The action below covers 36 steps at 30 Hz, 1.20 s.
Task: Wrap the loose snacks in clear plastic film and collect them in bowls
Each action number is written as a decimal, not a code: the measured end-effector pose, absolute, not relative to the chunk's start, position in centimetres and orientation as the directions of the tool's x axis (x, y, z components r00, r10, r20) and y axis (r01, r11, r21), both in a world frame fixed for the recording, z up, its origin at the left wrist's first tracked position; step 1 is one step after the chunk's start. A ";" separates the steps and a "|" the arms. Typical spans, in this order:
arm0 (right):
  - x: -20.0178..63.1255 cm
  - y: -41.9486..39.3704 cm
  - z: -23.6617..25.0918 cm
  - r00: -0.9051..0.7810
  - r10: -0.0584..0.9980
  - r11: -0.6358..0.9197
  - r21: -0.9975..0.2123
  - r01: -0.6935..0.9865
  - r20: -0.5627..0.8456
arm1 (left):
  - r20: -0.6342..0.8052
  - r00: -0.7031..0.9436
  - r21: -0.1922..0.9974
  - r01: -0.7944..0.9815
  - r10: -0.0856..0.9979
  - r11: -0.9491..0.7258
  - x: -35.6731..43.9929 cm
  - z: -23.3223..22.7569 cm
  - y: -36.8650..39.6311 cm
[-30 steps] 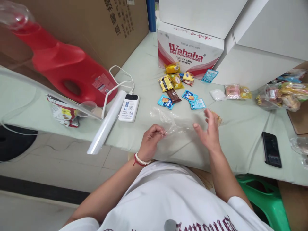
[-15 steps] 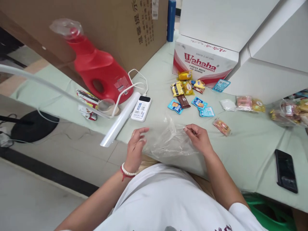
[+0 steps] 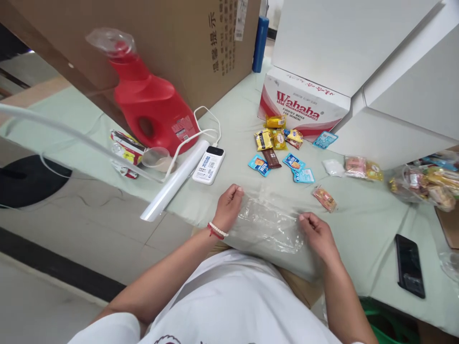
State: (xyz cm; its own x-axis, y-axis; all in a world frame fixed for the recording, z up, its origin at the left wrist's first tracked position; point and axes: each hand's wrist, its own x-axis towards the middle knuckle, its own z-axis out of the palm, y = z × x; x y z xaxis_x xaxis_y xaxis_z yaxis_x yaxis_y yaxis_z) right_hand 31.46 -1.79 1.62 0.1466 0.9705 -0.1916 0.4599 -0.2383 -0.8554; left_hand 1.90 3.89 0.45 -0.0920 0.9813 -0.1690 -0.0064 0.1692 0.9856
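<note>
A clear plastic bag [image 3: 270, 222] is spread flat between my two hands, just over the near edge of the table. My left hand [image 3: 228, 208] pinches its left upper corner between thumb and fingers. At the right upper corner, my right hand [image 3: 319, 235] pinches the bag in the same way. Beyond the bag lie several small wrapped snacks: a brown packet [image 3: 271, 158], a blue packet [image 3: 258, 165], another blue packet [image 3: 304, 176] and a yellow packet [image 3: 263, 140]. A pinkish packet [image 3: 324, 198] rests nearest my right hand.
To the left are a white power bank [image 3: 209, 166] with a cable, a white tube [image 3: 175, 181] and a red jug [image 3: 154, 112]. A Wahaha carton [image 3: 304, 102] stands at the back. A phone [image 3: 409, 265] and a bag of snacks [image 3: 423, 185] lie right.
My left hand, apart from the bag before, has moved right and taken hold of its corner. The bag is now stretched flatter, and my right hand has shifted right and nearer.
</note>
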 end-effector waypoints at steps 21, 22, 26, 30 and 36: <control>28.3 7.1 0.3 0.322 0.917 -0.300 -0.940 0.165 -0.236 | -0.069 -0.457 0.969 0.182 0.887 0.169 -2.2 -0.3 5.0; 28.4 7.0 0.3 0.322 0.917 -0.300 -0.938 0.174 -0.233 | 0.085 -0.476 0.937 0.337 0.875 0.092 -2.2 -0.1 4.8; 28.1 6.8 0.2 0.273 0.932 -0.302 -0.929 0.214 -0.240 | 0.533 0.145 0.560 0.678 0.833 -0.476 -0.7 0.9 3.7; 28.3 6.6 0.1 0.250 0.938 -0.297 -0.927 0.228 -0.240 | 0.313 0.590 0.396 0.631 0.744 -0.667 1.8 0.2 4.6; 31.9 5.0 -0.5 0.267 0.942 -0.302 -0.863 0.405 -0.204 | 0.111 0.413 0.360 0.831 0.904 -0.424 0.7 -2.1 7.4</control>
